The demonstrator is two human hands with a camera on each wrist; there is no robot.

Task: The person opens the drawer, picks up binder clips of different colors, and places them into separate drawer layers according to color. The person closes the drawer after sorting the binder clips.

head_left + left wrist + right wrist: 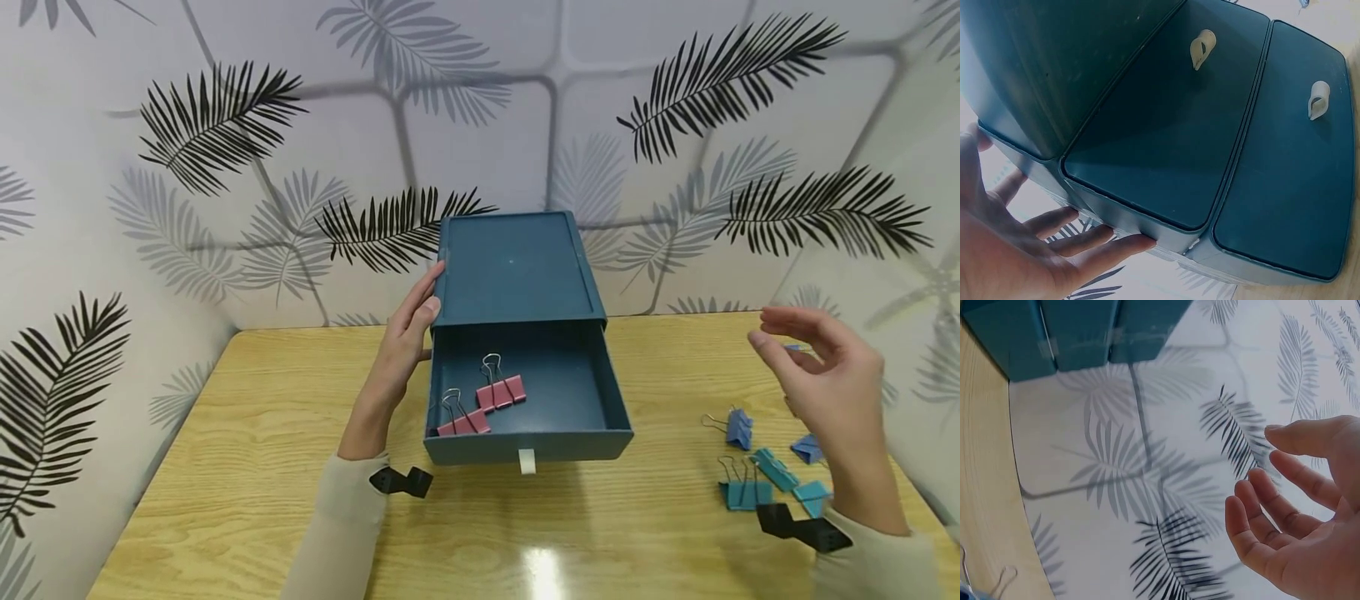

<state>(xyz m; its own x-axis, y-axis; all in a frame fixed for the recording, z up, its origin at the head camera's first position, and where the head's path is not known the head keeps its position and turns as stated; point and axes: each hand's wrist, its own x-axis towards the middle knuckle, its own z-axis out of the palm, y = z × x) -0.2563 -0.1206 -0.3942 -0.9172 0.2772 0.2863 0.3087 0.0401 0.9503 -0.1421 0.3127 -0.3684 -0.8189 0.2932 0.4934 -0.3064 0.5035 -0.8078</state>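
Observation:
A dark blue drawer cabinet [517, 267] stands at the back of the table, its top drawer [577, 447] pulled out. Two pink binder clips [502, 393] lie inside, toward the drawer's left. My left hand [393, 358] rests against the cabinet's left side, fingers extended along it. In the left wrist view, two lower drawers [1160, 125] with pale pull tabs are closed beneath the pulled-out one. Nothing is in my right hand [832, 383], raised over the table's right side with fingers loosely bent. Blue binder clips [739, 428] and teal binder clips [748, 495] lie below and left of it.
The wooden table [247, 450] meets a wall [517, 142] with a leaf pattern right behind the cabinet. A white pull tab [527, 461] hangs from the open drawer's front, which juts toward me over the table.

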